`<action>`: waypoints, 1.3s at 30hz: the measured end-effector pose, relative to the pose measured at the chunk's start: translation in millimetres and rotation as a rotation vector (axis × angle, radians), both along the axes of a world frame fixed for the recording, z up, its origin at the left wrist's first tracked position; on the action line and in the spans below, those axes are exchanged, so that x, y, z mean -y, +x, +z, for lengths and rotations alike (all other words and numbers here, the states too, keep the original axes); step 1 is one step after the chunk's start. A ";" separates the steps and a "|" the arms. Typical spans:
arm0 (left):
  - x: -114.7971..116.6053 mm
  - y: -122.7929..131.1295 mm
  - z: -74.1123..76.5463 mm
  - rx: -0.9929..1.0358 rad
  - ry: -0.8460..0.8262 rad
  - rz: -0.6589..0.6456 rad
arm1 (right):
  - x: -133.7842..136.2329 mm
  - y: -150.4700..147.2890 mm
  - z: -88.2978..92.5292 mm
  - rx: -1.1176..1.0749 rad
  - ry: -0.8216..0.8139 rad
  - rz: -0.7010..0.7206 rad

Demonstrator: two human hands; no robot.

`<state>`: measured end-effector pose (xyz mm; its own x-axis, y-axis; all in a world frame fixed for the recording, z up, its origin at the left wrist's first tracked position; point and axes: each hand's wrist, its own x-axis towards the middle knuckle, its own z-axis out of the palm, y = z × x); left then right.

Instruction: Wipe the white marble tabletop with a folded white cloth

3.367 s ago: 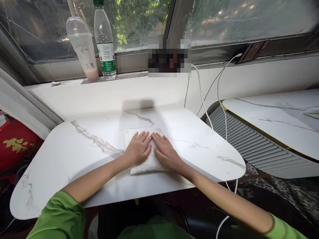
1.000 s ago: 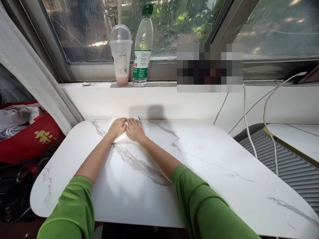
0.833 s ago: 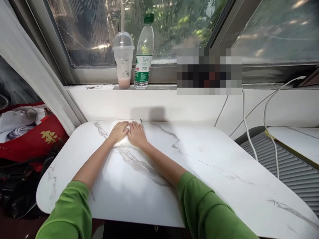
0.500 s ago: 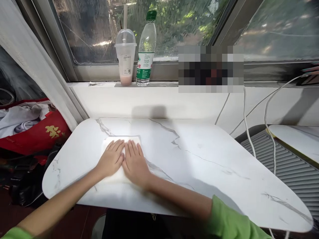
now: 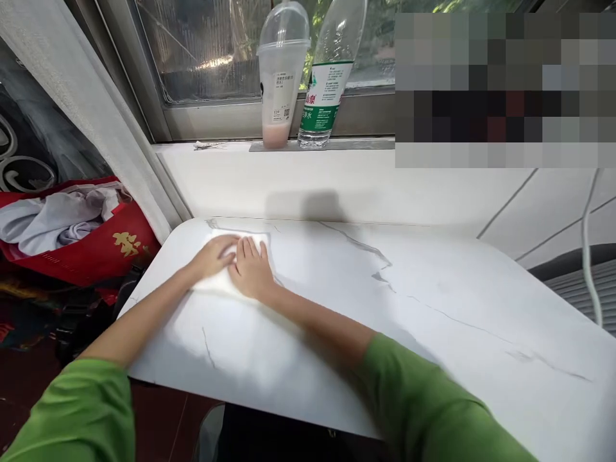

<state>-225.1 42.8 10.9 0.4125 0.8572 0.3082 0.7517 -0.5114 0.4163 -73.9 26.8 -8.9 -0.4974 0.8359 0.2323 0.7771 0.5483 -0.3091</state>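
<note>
A folded white cloth (image 5: 264, 244) lies near the far left corner of the white marble-patterned table (image 5: 433, 333). My left hand (image 5: 214, 255) and my right hand (image 5: 251, 269) rest side by side on top of the cloth, palms down, fingers stretched flat and pointing toward the window. Most of the cloth is hidden under the hands. Green sleeves cover both of my upper arms.
A domed plastic cup (image 5: 280, 77) with pink drink and a clear water bottle (image 5: 328, 77) stand on the windowsill. A red bag with clothes (image 5: 72, 237) sits left of the table. A white cable (image 5: 590, 256) hangs at the right. A grey curtain edge (image 5: 86, 109) runs down the left.
Both hands slid the cloth across the table: from the centre to the far left, back toward me, then away again to the far left corner.
</note>
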 end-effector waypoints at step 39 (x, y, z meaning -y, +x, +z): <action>-10.7 -97.1 -0.8 -0.359 -0.083 0.195 | -36.9 -105.7 9.1 -0.206 -0.083 -0.021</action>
